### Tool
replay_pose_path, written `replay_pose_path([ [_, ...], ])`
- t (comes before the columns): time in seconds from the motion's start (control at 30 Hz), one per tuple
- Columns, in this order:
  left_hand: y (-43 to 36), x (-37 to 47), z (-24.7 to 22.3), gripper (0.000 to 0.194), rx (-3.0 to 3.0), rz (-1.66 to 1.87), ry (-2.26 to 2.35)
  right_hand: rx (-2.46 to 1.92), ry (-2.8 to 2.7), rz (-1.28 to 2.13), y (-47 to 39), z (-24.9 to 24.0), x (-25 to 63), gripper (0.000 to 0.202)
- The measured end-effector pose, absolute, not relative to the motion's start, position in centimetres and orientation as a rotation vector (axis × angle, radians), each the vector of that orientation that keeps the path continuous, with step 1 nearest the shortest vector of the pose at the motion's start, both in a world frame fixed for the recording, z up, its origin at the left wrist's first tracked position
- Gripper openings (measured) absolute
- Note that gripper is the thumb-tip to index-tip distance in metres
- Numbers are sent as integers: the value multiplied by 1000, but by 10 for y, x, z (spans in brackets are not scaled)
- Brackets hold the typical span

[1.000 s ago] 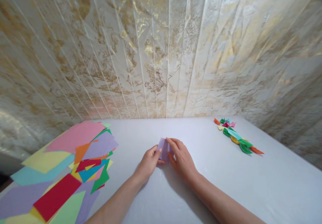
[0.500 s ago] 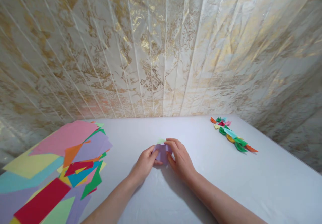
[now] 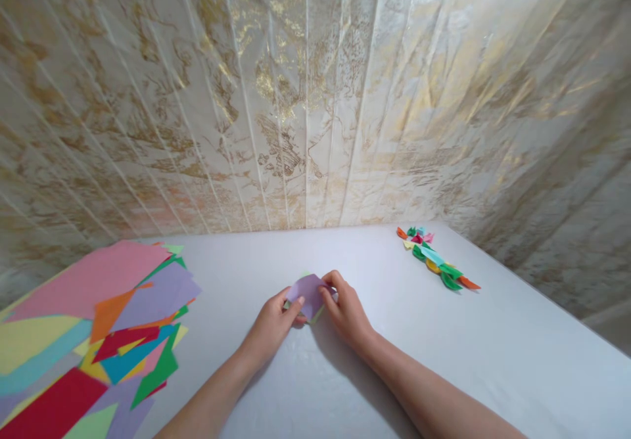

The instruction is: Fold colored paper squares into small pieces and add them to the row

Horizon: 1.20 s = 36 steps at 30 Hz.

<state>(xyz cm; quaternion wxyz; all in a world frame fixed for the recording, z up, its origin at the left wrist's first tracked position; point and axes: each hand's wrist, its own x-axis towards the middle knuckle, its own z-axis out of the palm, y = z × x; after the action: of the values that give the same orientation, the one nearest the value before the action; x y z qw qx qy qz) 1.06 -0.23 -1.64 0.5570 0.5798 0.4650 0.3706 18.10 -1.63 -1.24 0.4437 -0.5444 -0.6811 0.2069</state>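
A small purple paper [image 3: 306,292] with pale green edges showing behind and below it is held between both hands over the white table [image 3: 236,261]. My left hand [image 3: 280,315] pinches its left side, the thumb lying on the purple face. At the right corner, my right hand [image 3: 342,301] grips the paper between thumb and fingers. Whether the purple and green are one sheet or two, I cannot tell.
Many coloured paper sheets and scraps, among them a pink sheet [image 3: 93,278] and a red one [image 3: 56,403], overlap at the left. Small folded paper pieces [image 3: 434,258] lie at the back right. A gold-patterned curtain [image 3: 305,97] rises behind the table.
The purple paper now shows a larger, tilted face, with green along its lower edge. My right hand's fingers have drawn together at its corner. The whole view has shifted slightly, moving the surroundings left.
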Motion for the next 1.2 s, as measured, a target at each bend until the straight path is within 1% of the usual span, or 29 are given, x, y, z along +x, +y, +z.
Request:
replay_pose_path([
  [0.13,-3,11,-18,34,1374,886,1046,-1268,-1548,643,-13,-13,182,14],
  [0.33,-3,13,-20,35,1276,889,1067,-1262,-1272,686,1,-23,193,24],
  [0.43,-7,14,-17,31,1216,950,1127,-1299,-1157,890,7,-26,203,32],
  [0.53,-9,13,-14,24,1092,1050,1097,-1379,-1100,892,9,-27,208,38],
  [0.67,1,-5,-4,17,1012,1088,1270,-1354,-1221,858,6,-23,206,36],
  [0.8,15,-51,25,23,1360,1227,1487,-1345,-1320,836,3,-18,202,37],
  [0.9,13,-99,42,37,1848,1420,1735,-1339,-1346,821,3,-18,200,37],
  [0.93,8,-116,43,40,1975,1427,1841,-1328,-1352,829,4,-19,200,36],
  [1.0,-2,-148,35,41,2144,1311,2101,-1295,-1355,857,5,-22,199,36],
  [1.07,-13,-175,18,39,2221,1027,2312,-1291,-1358,863,7,-25,199,35],
  [1.13,-19,-192,3,38,2167,671,2406,-1284,-1351,874,8,-27,199,34],
  [1.2,-22,-195,-1,43,2052,477,2441,-1281,-1343,880,8,-28,198,34],
])
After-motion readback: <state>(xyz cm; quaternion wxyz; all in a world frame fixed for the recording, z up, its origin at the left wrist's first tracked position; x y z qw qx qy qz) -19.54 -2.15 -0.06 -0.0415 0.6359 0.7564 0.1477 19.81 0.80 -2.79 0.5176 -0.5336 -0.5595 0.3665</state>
